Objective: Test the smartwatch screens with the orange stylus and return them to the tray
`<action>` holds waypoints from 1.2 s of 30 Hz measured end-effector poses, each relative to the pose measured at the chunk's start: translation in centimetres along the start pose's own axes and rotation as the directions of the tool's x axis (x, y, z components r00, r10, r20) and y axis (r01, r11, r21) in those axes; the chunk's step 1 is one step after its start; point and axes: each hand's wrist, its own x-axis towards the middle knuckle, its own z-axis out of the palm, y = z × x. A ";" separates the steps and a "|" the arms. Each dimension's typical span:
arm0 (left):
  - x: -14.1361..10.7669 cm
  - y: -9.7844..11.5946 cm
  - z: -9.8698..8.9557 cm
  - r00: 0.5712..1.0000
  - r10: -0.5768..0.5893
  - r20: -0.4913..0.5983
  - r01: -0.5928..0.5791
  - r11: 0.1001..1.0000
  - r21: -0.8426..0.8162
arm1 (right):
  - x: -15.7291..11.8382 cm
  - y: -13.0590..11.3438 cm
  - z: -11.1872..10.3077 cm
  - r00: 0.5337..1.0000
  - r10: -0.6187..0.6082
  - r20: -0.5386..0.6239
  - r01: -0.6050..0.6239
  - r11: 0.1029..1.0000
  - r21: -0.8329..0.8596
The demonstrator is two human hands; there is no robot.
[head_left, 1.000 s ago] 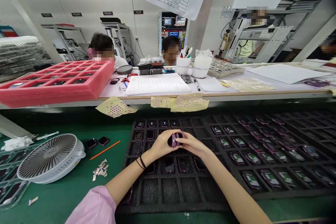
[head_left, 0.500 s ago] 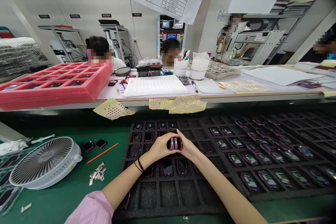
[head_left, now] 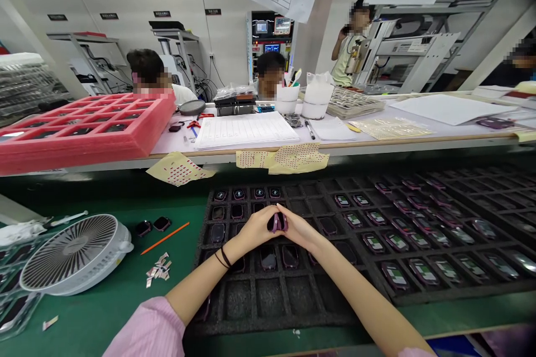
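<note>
My left hand [head_left: 257, 230] is closed around a purple-edged watch case [head_left: 273, 222] with a dark face. A second watch case [head_left: 283, 221] of the same kind sits in my right hand [head_left: 300, 231]. The two are held close side by side, tilted, with my fingertips meeting above them. Both hands hover over a black foam tray [head_left: 268, 328] divided into square pockets. Several watches lie in it around my hands, such as a dark one [head_left: 268, 257] just below. In its far row, lit watch faces [head_left: 259, 193] show dials.
A second black tray [head_left: 377, 290] at right holds several watches with green-and-white screens. On the green bench at left are a white fan [head_left: 75, 254], an orange stick [head_left: 165, 238], two loose watches and small strips [head_left: 158, 271]. A pink foam tray [head_left: 142, 142] tops the raised shelf; people sit beyond.
The two watch cases have tipped, their lower ends spreading apart in my hands. My view has shifted slightly, and a person at the back right now stands upright in sight.
</note>
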 end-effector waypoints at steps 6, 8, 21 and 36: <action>-0.2 -0.2 0.0 0.998 0.068 0.011 -0.068 0.998 -0.005 | 0.5 0.5 -1.5 0.996 0.041 0.073 -0.040 0.999 -0.016; -0.2 -0.2 0.1 0.997 0.074 0.010 -0.074 0.997 -0.011 | 0.6 0.9 -1.6 0.998 0.032 0.060 -0.029 0.999 -0.042; 0.1 -0.1 -0.1 0.995 -0.102 0.017 0.102 0.995 -0.015 | 0.3 1.1 -0.4 0.967 -0.214 -0.138 0.184 0.962 -0.204; 0.3 0.1 -0.9 0.995 -0.084 -0.046 0.072 0.972 -0.223 | -0.9 -1.1 -0.7 0.996 -0.037 0.083 0.047 0.992 -0.120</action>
